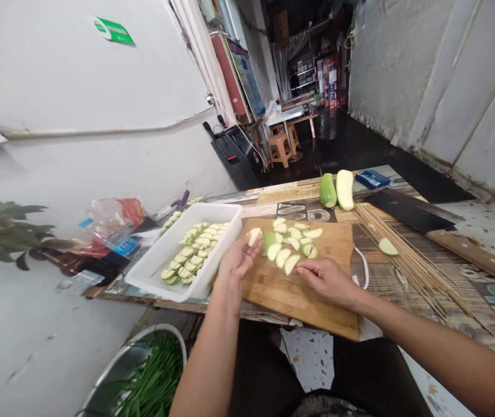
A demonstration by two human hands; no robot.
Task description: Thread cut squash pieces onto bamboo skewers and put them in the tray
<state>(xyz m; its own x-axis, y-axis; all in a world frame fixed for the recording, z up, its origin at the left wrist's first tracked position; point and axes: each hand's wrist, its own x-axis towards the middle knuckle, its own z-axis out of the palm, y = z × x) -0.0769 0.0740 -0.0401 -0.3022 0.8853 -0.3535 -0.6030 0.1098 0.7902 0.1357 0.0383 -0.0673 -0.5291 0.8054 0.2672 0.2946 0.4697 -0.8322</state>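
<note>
My left hand (pixel 242 256) is closed with a pale zucchini slice (pixel 255 236) between thumb and fingers, over the left edge of the wooden cutting board (pixel 273 295). My right hand (pixel 326 280) is pinched shut at the board's right side, its fingertips beside a half-round zucchini slice (pixel 291 264). Whatever those fingers grip, if anything, is hidden. Several more cut pieces with green skin lie scattered on the board between both hands. To the left, a white plastic tray (pixel 233 227) holds rows of slices, with a thin stick showing among them.
Loose bamboo skewers (pixel 416 272) lie at right, with a zucchini piece (pixel 388 247) on them. Beyond are a cleaver (pixel 410 209), a blue packet (pixel 373 179) and two zucchini halves (pixel 344 190). A metal bowl of green stalks (pixel 151 376) stands low at left. Bottles and bags crowd the table's left end.
</note>
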